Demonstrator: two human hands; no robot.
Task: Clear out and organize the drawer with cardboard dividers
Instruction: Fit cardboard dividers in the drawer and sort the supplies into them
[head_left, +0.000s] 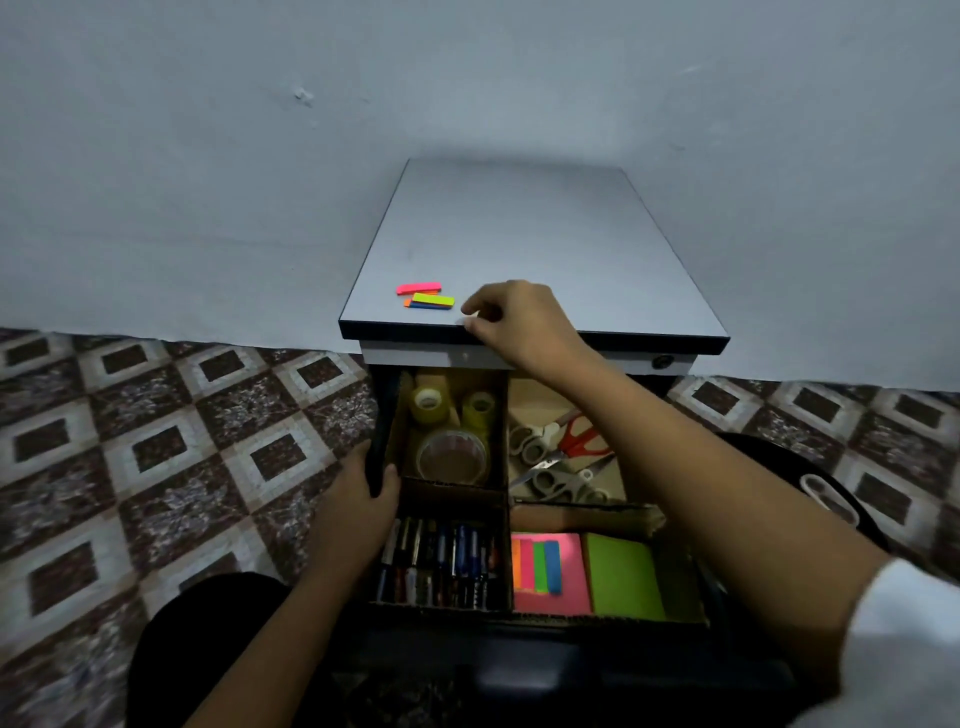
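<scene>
Left hand (363, 493) is gripping the left wall of the open black drawer (379, 431), split by corrugated brown cardboard dividers (506, 431). Right hand (519, 322) is curling fingers at the edge of the smooth grey cabinet top (519, 234), near flat neon sticky strips (426, 297); pinch unclear.

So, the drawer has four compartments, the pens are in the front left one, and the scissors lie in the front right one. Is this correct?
Not quite. In the head view the scissors lie in the back right compartment of the drawer; the front right one holds sticky notes. The pens are in the front left one, as you say.
</scene>
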